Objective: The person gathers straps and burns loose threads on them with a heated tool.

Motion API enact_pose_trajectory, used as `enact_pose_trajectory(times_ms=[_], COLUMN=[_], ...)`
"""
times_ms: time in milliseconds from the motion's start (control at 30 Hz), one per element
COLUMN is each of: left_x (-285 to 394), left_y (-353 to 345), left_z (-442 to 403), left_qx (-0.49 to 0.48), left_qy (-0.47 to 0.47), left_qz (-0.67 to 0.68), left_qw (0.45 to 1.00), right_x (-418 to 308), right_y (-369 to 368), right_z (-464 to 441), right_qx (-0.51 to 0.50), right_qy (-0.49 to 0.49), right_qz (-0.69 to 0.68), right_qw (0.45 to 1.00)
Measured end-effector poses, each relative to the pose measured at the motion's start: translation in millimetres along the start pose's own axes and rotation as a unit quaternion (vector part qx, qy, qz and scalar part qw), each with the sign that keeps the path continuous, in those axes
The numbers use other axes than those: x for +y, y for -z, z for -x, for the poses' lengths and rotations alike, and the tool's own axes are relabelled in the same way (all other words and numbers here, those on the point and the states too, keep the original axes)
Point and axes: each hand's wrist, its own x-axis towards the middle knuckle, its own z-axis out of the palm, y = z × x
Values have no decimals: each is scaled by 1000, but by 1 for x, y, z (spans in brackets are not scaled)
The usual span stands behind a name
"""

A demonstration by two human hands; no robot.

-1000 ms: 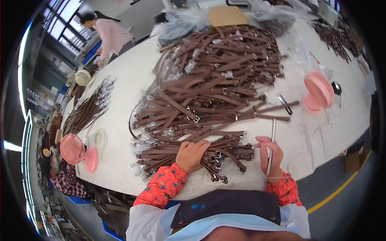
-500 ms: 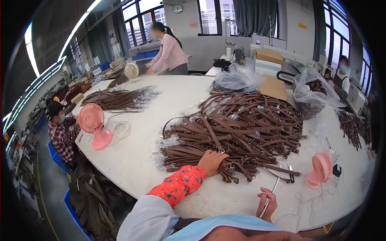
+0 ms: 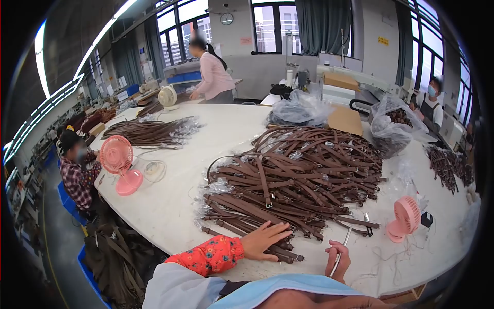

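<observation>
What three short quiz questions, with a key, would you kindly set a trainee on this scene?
1. What is the person's right hand holding?
2. True or false: the left hand is spread palm down over brown straps.
3. How many pink fans stand on the table? A: one; B: two; C: four.

Key:
1. A slender silvery rod.
2. True.
3. B.
</observation>
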Motion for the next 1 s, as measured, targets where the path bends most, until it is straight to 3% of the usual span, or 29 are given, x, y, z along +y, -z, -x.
enact_pose_trajectory(times_ms=[100, 200, 500, 667, 700, 833, 1000], left_x=[12, 1, -41, -27, -17, 6, 10], left_y=[-32, -35, -29, -23, -18, -28, -46], left_z=[2, -17, -63, -52, -48, -28, -19], left_qx=[20, -5, 78, 120, 196, 276, 269], left_qy=[-25, 29, 23, -6, -25, -14, 46], left_qz=[-109, -81, -115, -81, -60, -68, -71], left_qw=[993, 996, 990, 990, 978, 959, 959], right_x=[-2, 3, -2, -5, -6, -1, 3], right_y=[-1, -1, 1, 3, 3, 5, 1], right_z=[0, 1, 2, 4, 4, 10, 12], right_qx=[-5, -10, -20, -14, -15, -20, -21], right_qy=[4, 4, -33, -14, -13, -16, -26], right_qz=[0, 4, -9, -24, -23, -25, -49], right_qw=[1000, 1000, 999, 1000, 1000, 999, 998])
